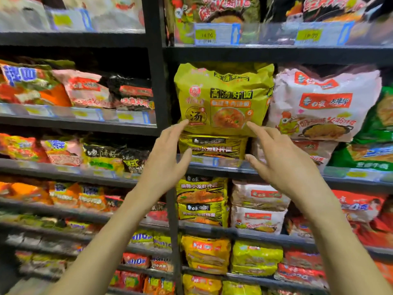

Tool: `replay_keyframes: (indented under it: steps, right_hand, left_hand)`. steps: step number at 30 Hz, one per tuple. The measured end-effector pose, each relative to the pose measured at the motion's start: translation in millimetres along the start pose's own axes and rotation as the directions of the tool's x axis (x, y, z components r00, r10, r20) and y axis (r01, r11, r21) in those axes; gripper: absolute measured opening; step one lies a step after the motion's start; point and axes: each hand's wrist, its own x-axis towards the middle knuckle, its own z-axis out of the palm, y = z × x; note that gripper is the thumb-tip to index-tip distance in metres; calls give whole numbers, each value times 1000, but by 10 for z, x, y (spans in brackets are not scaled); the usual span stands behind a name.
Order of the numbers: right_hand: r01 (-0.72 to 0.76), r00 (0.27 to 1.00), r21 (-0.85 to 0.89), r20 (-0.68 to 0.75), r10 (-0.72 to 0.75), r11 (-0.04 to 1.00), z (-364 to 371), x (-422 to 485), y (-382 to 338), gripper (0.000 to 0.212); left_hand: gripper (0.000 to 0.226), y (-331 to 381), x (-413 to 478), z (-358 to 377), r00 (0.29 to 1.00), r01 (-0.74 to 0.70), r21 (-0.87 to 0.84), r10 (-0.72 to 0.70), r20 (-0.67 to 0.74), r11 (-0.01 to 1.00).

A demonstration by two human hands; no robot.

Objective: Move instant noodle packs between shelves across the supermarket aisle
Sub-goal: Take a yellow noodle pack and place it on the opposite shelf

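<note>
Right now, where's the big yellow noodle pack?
Centre of the head view: the yellow pack stands atop a gold pack, between the black upright and the pink pack.

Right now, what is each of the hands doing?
Left hand: open, fingertips at the yellow noodle pack.
Right hand: open, holding nothing.

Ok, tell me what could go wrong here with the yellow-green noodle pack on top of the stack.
1. The yellow-green noodle pack stands upright on a flat gold pack. The left hand and right hand are open at its lower edge and do not grip it, so it might tip forward and fall.
2. The pink pack sits close against its right side, so moving one may drag or topple the other.
</note>
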Motion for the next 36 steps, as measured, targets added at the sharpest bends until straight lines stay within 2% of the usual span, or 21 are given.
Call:
replay_keyframes:
  steps: [5,8,15,20,27,33,36]
  right_hand:
    - [-2,994,20,-113,4,1000,68,104,58,77]
    - [-10,986,42,-166,17,999,123,169,117,81]
    - [46,965,307,-260,37,951,286,434,169,96]
    - [39,949,404,-302,93,914,502,539,66,112]
    - [94,911,402,-404,85,911,587,480,84,107]
    - [145,897,520,-428,110,842,557,457,256,99]
    - [165,894,507,-439,89,846,540,407,264,95]
  left_hand:
    - [85,-18,206,99,996,-64,-86,58,-67,994]
    - [90,-30,356,179,996,-70,-136,62,-62,988]
    - [100,-104,605,399,986,-130,-177,108,-131,976]
    - [105,-103,673,504,977,-115,-231,68,-201,966]
    - [112,-33,477,503,970,-108,-267,42,-241,958]
    - [110,24,304,510,959,-152,-295,68,-276,943]
    - [107,-34,295,516,956,-161,-315,68,-287,935]
